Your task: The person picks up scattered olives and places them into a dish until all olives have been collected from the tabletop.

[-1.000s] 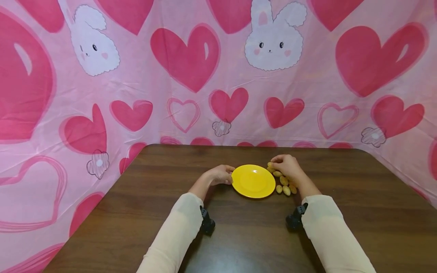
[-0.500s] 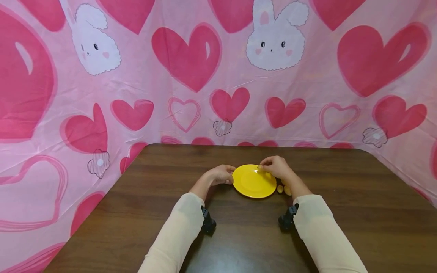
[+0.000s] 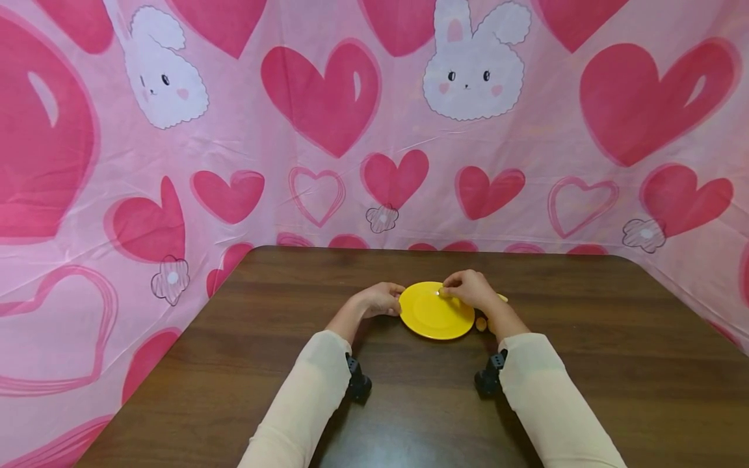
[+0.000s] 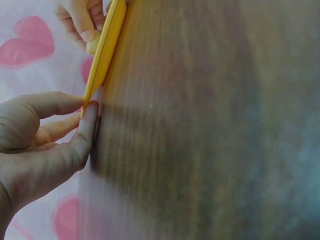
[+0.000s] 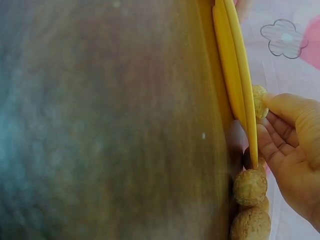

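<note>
My left hand [image 3: 377, 300] pinches the left rim of a round yellow plate [image 3: 433, 320] lying on the table. In the left wrist view, its thumb and fingertips meet at the plate's edge [image 4: 105, 55]. My right hand [image 3: 473, 290] is over the plate's far right part, pinching a small tan, rough-skinned oval nut [image 5: 260, 101] close above its surface. Beside the plate's right rim lie several more such nuts [image 5: 250, 187], mostly hidden behind the right hand and wrist in the head view, where one nut [image 3: 481, 324] shows.
The brown wooden table [image 3: 409, 403] extends around the plate. Behind it hangs a pink cloth [image 3: 328, 143] with hearts and rabbits. Black cameras [image 3: 358, 380] sit on both wrists, below the light sleeves [image 3: 298, 396].
My right hand has moved left from the nuts beside the plate to over it, carrying one nut. The left hand stays at the plate's rim.
</note>
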{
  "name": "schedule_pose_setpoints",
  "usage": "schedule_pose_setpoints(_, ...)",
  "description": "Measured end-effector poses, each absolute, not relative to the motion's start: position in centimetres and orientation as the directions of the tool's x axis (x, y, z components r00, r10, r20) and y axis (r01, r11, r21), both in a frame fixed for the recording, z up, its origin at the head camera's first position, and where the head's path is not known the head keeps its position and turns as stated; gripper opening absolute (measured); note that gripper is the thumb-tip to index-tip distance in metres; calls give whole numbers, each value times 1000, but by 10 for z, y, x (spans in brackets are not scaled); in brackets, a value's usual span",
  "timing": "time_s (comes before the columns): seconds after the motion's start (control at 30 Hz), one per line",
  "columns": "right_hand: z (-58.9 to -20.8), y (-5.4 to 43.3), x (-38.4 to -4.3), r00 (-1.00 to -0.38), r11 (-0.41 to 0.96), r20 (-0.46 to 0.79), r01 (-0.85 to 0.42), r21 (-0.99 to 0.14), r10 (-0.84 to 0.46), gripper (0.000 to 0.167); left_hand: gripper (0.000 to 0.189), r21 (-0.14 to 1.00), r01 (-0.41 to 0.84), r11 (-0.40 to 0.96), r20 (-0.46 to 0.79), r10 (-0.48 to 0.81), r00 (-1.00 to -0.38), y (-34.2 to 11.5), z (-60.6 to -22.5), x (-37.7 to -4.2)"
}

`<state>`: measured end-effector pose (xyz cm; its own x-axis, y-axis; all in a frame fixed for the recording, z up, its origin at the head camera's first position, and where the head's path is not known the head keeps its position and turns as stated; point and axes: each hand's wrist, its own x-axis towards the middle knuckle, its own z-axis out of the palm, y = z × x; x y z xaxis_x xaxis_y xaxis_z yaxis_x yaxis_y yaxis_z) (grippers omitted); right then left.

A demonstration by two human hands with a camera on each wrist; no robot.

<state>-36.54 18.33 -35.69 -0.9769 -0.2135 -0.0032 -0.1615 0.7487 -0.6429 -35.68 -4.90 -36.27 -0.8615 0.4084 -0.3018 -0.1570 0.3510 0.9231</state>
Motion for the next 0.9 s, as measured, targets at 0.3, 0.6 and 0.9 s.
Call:
schedule_pose_setpoints(0.3, -356, 181, -364, -978, 755, -23, -146, -639, -209, 25, 63, 927, -158, 341, -297, 409, -863, -48, -362, -356)
schedule_pose_setpoints(0.6, -356, 180, -365, -980, 761, -51, -116, -638, -192, 27, 64, 925, -164, 341, -304, 412, -859, -48, -362, -357)
schedule_pose_setpoints(0.9, -354, 182, -368, -981, 746, -97, -64, -663, -170, 30, 64, 928, -171, 332, -307, 417, -856, -48, -362, -357)
